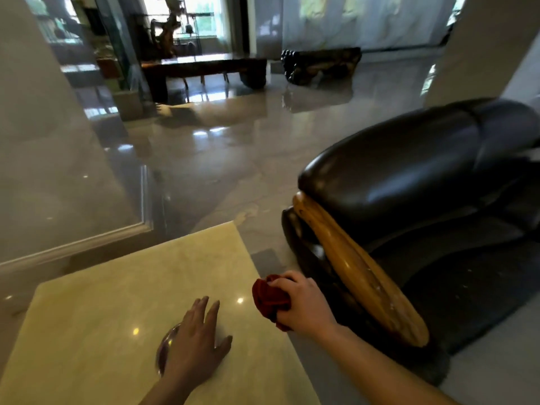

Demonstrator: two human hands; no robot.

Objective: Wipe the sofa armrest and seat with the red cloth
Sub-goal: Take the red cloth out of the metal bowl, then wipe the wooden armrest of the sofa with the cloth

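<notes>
The red cloth (270, 301) is sitting bunched in the closed right hand (304, 305), lower centre of the frame, near the sofa armrest (409, 182) but not touching it. The left hand (195, 343) is resting open on the bench (122, 302). Judging by this, wiping is not yet starting; armrest and seat (473, 273) remain.

Dim, backlit; floor (222, 147) glare, soft blur.

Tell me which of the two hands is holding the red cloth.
The right hand, bunching the red cloth near the sofa armrest. The left hand rests open on the pale table, holding nothing.
</notes>
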